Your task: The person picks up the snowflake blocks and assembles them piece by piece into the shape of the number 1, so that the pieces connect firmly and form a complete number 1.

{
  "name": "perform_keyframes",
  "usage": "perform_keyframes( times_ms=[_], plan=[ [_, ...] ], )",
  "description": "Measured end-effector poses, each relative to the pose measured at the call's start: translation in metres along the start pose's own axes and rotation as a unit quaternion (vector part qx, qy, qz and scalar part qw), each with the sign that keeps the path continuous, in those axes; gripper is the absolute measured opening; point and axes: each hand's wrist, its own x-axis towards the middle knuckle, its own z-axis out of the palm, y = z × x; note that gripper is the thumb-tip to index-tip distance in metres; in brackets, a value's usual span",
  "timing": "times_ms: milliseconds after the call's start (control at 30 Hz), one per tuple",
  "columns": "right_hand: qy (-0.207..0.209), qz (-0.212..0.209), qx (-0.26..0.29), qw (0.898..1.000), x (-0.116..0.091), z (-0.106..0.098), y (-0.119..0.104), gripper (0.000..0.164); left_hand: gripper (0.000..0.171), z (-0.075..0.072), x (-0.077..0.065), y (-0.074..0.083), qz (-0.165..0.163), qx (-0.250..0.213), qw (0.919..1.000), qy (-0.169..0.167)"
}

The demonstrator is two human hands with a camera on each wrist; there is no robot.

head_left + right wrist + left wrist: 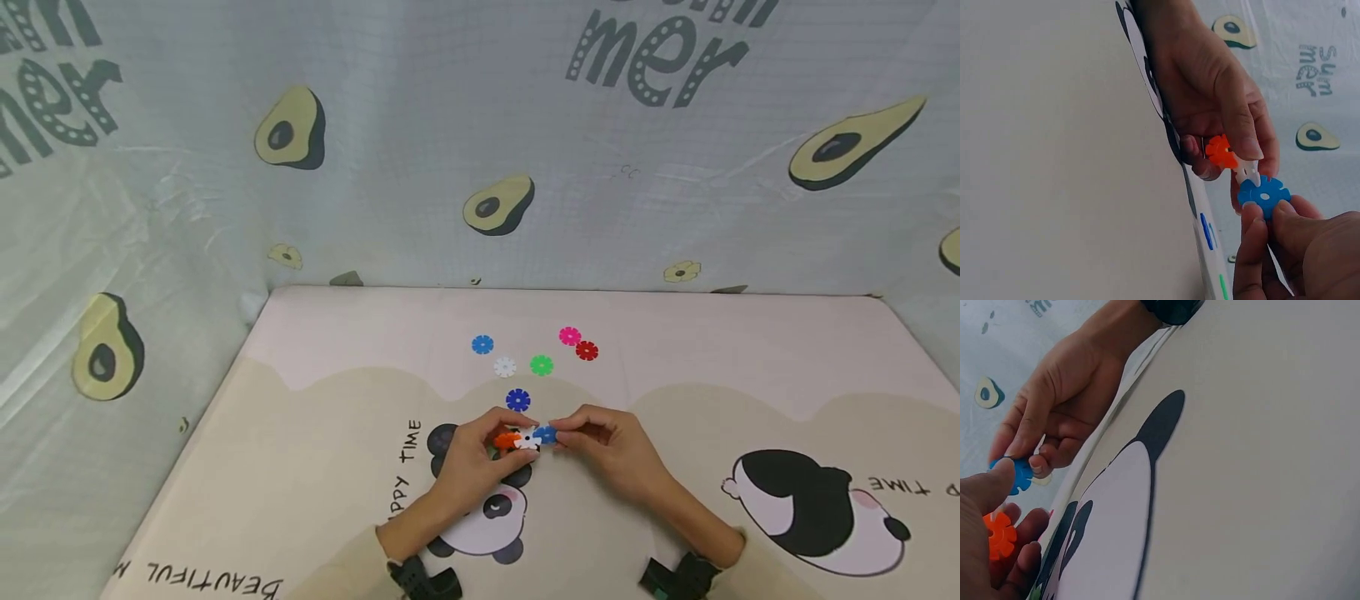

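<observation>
Between the two hands, three notched plastic discs form a row: an orange disc (1221,152), a white disc (527,438) in the middle and a blue disc (1264,196). My left hand (480,456) pinches the white disc between thumb and fingers, with the orange one beside its palm. My right hand (617,450) pinches the blue disc's outer edge with thumb and fingertips. In the right wrist view the blue disc meets the white one at its edge; how deep the notches sit is hidden by the left thumb.
Loose discs lie beyond the hands: dark blue (518,400), white (505,367), green (542,365), light blue (482,344), pink (570,336) and red (587,351). The pink and red ones touch. A printed cloth (315,467) covers the table, and a patterned curtain (420,108) hangs behind.
</observation>
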Motion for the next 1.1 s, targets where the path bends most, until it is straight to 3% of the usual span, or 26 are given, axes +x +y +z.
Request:
perform_keyframes(
  times_ms=[267,500,667,800,900,1100],
  plan=[
    [0.004,0.017,-0.035,0.999,0.002,0.001,-0.002,0.015,0.036,-0.001,0.0,0.006,-0.008,-0.003,0.9999,0.006],
    [0.031,0.046,-0.077,0.995,0.008,-0.003,-0.004,0.016,0.033,-0.006,-0.001,0.036,0.029,0.008,0.9995,0.009],
    [0.039,0.037,-0.115,0.992,0.02,-0.006,0.001,0.016,0.032,-0.003,0.0,0.017,0.062,0.006,0.9981,-0.003],
    [0.035,0.028,-0.119,0.992,0.03,-0.003,0.004,0.016,0.033,-0.001,0.002,-0.003,0.123,0.001,0.9919,-0.034],
    [0.032,0.023,-0.128,0.991,0.038,0.001,0.006,0.015,0.033,-0.001,0.003,-0.001,0.171,0.003,0.9843,-0.045],
    [0.037,0.013,-0.155,0.987,0.047,0.009,0.007,0.017,0.036,0.001,0.003,-0.006,0.182,-0.006,0.9816,-0.057]
  ],
)
